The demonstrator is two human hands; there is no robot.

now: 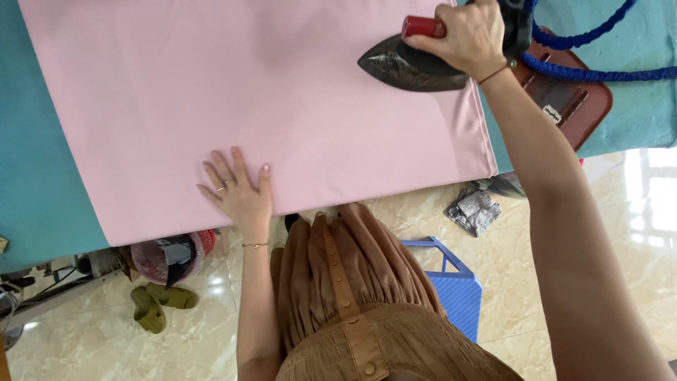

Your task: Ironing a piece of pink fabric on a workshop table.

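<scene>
Teal padded tabletop (35, 176) | left hand (240, 190), fingers spread, flattened smooth pink cloth (211, 85) | right hand (472, 35), fingers wrapped, gripped dark metal iron (412, 67), upper right | lingering could scorch.

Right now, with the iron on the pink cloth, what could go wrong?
1. The right hand holds the iron flat on the pink cloth; if it lingers there, the cloth could scorch.
2. The left hand lies flat on the same cloth, so a sweep toward it risks a burn.
3. The blue hose trails beside the iron and might snag.
</scene>
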